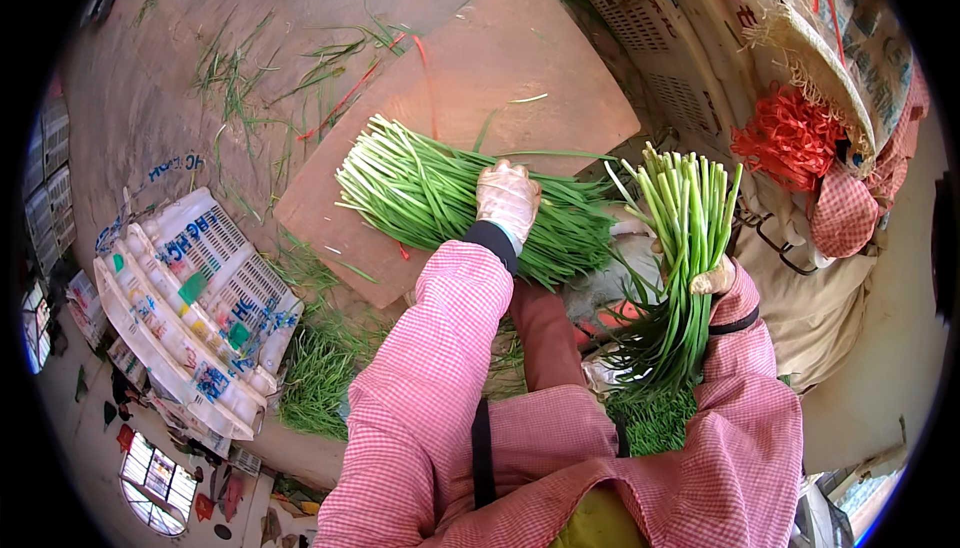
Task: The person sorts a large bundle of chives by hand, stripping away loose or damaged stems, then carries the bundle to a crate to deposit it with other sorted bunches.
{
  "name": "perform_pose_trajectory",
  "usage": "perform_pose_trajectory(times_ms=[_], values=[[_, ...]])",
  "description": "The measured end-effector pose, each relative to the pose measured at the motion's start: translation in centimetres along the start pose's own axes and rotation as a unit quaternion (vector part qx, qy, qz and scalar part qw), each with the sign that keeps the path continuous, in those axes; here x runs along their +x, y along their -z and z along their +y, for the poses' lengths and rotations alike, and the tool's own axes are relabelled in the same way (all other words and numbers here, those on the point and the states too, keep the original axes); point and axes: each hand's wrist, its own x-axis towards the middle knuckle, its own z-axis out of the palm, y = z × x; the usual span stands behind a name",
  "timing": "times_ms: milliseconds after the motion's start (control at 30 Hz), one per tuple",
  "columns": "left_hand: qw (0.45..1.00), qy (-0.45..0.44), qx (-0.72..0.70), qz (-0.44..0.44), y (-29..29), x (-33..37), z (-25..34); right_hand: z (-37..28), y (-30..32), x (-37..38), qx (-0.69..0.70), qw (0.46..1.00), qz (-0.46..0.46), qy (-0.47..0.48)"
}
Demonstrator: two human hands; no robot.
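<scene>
A large bundle of garlic chives [410, 183] lies across a brown board [470, 68], pale cut stem ends to the left and green leaves to the right. My left hand [508, 200], in a pale thin glove, is closed on the middle of it from above. On the right, my right hand [714, 278], also gloved, grips a second bunch of garlic chives [688, 208] held upright beside the board. Its white-green stems point up and its dark leaves hang down. That hand's fingers are mostly hidden behind the stems.
Loose green leaves [235, 78] and red ties lie on the floor past the board. White plastic crates [200, 298] sit at the left; more crates [650, 38] stand at the far right, near a clump of red ties [790, 138]. Heaped leaves [320, 383] lie near my legs.
</scene>
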Motion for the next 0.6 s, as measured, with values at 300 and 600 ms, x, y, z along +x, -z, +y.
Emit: perform_pose_trajectory(times_ms=[300, 600], values=[[0.981, 0.012, 0.094, -0.171, -2.7, 1.2, 1.3, 4.4, 2.0, -1.6, 0.002, 0.997, 0.076, 0.024], [0.923, 0.118, -0.358, 0.076, -0.6, -0.8, 1.4, 5.2, 2.6, -2.1, 0.049, 0.998, 0.042, 0.018]])
